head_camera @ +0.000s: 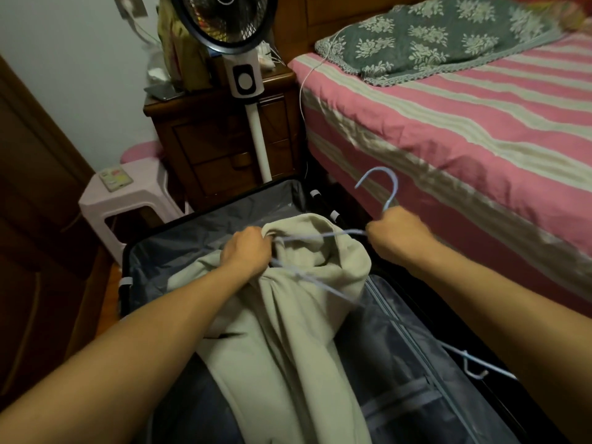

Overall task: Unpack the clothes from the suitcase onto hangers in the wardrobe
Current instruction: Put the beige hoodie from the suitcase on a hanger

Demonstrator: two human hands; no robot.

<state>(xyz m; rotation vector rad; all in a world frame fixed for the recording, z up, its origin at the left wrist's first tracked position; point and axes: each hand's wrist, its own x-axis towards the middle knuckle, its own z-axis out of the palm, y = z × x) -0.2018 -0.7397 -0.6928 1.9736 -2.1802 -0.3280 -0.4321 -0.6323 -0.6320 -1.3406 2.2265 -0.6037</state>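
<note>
An open black suitcase (205, 216) with grey lining lies on the floor below me. Over it hangs a pale beige garment (288, 331). My left hand (248, 251) grips the bunched top of the garment. My right hand (398, 233) grips a light blue wire hanger (381, 187) just under its hook, which points up. One hanger arm runs left into the garment's opening beside my left hand. The other arm slants down to the right across the suitcase.
A bed (464, 123) with a pink striped cover and a grey floral pillow fills the right side. A standing fan (246, 78) and a wooden nightstand (224, 139) stand behind the suitcase. A pink plastic stool (125, 200) sits at left, beside a dark wooden door (38, 203).
</note>
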